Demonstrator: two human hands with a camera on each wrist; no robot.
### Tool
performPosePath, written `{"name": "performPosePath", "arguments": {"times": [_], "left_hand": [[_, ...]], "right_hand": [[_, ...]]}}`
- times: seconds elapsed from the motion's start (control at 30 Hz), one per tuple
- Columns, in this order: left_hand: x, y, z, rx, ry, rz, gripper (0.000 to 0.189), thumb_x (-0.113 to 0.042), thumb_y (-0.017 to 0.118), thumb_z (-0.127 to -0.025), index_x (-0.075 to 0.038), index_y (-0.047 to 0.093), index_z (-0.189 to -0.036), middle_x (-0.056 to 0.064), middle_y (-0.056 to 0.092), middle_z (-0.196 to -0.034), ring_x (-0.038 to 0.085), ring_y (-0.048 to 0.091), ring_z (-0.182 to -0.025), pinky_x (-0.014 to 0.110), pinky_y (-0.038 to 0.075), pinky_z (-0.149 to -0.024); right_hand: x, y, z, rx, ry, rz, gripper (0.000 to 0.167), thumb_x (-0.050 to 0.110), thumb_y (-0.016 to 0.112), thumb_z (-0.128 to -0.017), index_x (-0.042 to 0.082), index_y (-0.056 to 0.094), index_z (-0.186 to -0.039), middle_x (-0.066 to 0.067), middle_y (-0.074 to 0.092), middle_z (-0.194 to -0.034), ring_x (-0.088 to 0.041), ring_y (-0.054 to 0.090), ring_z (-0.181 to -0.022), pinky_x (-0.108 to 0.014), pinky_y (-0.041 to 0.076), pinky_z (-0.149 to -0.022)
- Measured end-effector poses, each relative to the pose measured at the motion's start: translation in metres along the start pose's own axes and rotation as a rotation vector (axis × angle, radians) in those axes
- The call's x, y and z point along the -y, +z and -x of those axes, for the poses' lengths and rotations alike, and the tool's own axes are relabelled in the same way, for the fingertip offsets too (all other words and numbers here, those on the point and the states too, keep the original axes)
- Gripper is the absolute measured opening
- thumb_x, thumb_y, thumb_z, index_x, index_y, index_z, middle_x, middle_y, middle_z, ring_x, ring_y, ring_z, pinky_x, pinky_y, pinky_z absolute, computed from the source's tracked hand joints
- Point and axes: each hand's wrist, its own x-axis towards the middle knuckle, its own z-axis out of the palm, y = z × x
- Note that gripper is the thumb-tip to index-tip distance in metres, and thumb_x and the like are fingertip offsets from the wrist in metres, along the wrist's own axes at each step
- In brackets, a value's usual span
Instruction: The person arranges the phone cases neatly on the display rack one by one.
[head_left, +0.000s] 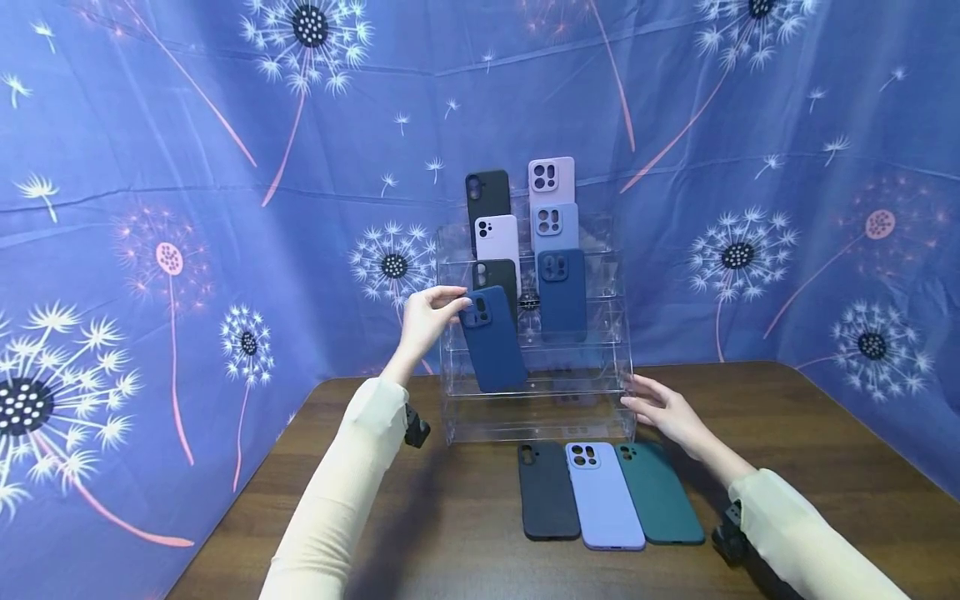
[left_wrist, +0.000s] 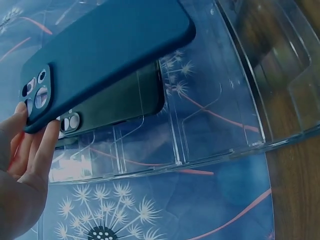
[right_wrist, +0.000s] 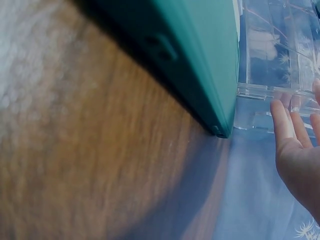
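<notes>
My left hand point(head_left: 429, 318) pinches a dark blue phone case point(head_left: 495, 346) by its camera-cutout corner, fingers behind and thumb in front. The case tilts before the left side of a clear tiered display stand point(head_left: 570, 383). In the left wrist view the same blue case point(left_wrist: 110, 55) overlaps a dark green case point(left_wrist: 112, 102) on the stand. My right hand point(head_left: 671, 414) is at the stand's lower right edge, fingers extended; in the right wrist view its fingertips are right at the clear plastic point(right_wrist: 255, 91). A teal green case point(right_wrist: 200, 55) lies close to that wrist camera.
On the stand's left are a black case point(head_left: 489, 193) and a pale lilac case point(head_left: 497, 237); on its right, a pink case point(head_left: 552, 175), a light blue case point(head_left: 557, 223) and another dark blue case point(head_left: 562, 304). Three cases, including a lavender one point(head_left: 606, 500), lie on the wooden table point(head_left: 450, 517).
</notes>
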Motion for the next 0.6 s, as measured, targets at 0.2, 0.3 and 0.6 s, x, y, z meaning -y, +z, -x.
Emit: {"name": "performPosePath", "arguments": {"times": [0.2,0.3,0.6], "left_hand": [[0.004,0.007,-0.009,-0.098,0.044,-0.002,0.028,-0.019,0.072,-0.083,-0.003,0.071,-0.105,0.017,0.072,-0.094,0.028,0.07,-0.076,0.021,0.056,-0.062],[0.008,0.012,-0.012,-0.139,0.067,-0.019,0.027,-0.019,0.073,-0.081,-0.004,0.071,-0.103,0.017,0.072,-0.091,0.03,0.07,-0.072,0.017,0.052,-0.057],[0.029,0.022,-0.012,-0.124,0.09,-0.111,0.023,-0.016,0.073,-0.081,-0.004,0.072,-0.101,0.015,0.073,-0.09,0.035,0.067,-0.07,0.015,0.041,-0.053]], "right_hand": [[-0.001,0.0,0.003,-0.002,-0.004,-0.012,0.066,0.027,0.057,-0.094,0.0,0.027,-0.146,-0.028,0.037,-0.143,0.012,0.055,-0.095,-0.032,0.053,-0.088],[-0.001,-0.001,0.004,-0.005,-0.004,-0.011,0.066,0.027,0.058,-0.094,0.0,0.027,-0.146,-0.028,0.037,-0.143,0.012,0.055,-0.095,-0.031,0.054,-0.087],[0.0,0.001,0.002,-0.005,0.003,-0.011,0.067,0.028,0.058,-0.094,0.001,0.026,-0.146,-0.028,0.038,-0.142,0.012,0.056,-0.094,-0.037,0.053,-0.089]]}}
